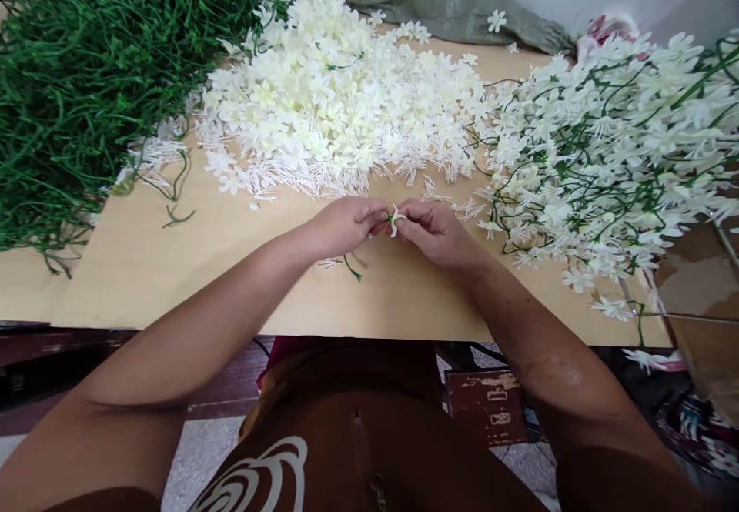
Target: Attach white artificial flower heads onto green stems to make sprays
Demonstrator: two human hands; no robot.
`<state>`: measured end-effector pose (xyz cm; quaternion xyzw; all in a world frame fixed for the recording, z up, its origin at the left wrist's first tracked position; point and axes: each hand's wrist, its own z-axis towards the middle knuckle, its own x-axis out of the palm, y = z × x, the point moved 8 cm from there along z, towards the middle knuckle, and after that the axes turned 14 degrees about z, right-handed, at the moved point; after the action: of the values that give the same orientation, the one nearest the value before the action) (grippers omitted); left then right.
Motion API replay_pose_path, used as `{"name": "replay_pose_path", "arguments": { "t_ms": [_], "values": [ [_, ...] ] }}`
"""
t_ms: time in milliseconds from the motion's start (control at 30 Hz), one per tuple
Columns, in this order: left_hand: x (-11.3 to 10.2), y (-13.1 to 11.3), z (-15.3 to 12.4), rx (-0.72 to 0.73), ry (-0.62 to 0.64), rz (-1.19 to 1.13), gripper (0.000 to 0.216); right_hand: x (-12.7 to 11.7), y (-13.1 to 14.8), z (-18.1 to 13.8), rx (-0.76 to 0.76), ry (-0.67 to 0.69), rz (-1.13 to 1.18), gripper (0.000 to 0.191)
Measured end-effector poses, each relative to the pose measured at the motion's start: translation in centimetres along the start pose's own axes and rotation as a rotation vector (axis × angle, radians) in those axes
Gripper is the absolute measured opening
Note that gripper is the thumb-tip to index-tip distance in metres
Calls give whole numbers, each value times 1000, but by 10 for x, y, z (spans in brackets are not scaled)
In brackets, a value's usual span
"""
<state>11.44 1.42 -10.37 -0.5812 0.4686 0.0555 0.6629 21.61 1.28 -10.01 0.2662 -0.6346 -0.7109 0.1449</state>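
Note:
My left hand [351, 223] and my right hand [434, 229] meet above the front middle of the table. The left fingers are closed on a green plastic stem [354, 271], whose lower end hangs out below the hand. Between the fingertips is a small white artificial flower [396, 220], pinched by my right thumb and finger at the stem's green tip. Whether flower and stem are fully joined I cannot tell. Just beyond the hands lies a heap of loose white flower heads [346, 96], with thin white stamens [329, 179] along its near edge.
Green stems [109, 73] are piled high at the left. On the right, finished-looking white flowers on stems [612, 158] spread past the table's [173, 281] edge. A grey-green cloth sack [450, 11] lies along the back by the wall. A few stray stems [176, 218] lie left.

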Motion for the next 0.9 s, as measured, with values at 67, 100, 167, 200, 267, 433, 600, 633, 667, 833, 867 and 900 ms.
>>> {"name": "replay_pose_path", "arguments": {
  "t_ms": [67,100,167,200,267,433,600,633,667,833,867,900],
  "values": [
    [0,-1,-1,-1,12,38,25,-1,0,0,14,-20,6,24],
    [1,-2,-1,-3,20,62,23,-2,0,0,20,-32,9,25],
    [2,-2,-2,-5,36,106,19,-3,0,0,32,-52,15,24],
    [2,-3,-2,-5,43,118,18,-3,-1,1,34,-57,19,24],
    [3,-3,-1,-13,44,127,18,-3,-2,1,29,-63,31,25],
    [1,-1,0,-70,24,160,20,-5,-6,1,32,-55,55,30],
    [2,2,0,-114,47,205,18,-4,-5,0,3,-30,31,32],
    [2,2,0,-114,47,215,17,-4,-4,0,-2,-29,21,32],
    [2,2,0,-113,45,224,17,-4,-4,0,-7,-30,12,31],
    [0,1,2,-91,15,240,16,-3,-4,0,-21,-54,-26,30],
    [1,1,2,-88,12,236,16,-3,-4,0,-18,-64,-33,30],
    [1,2,2,-89,9,231,17,-2,-5,0,-15,-72,-40,30]
  ]
}}
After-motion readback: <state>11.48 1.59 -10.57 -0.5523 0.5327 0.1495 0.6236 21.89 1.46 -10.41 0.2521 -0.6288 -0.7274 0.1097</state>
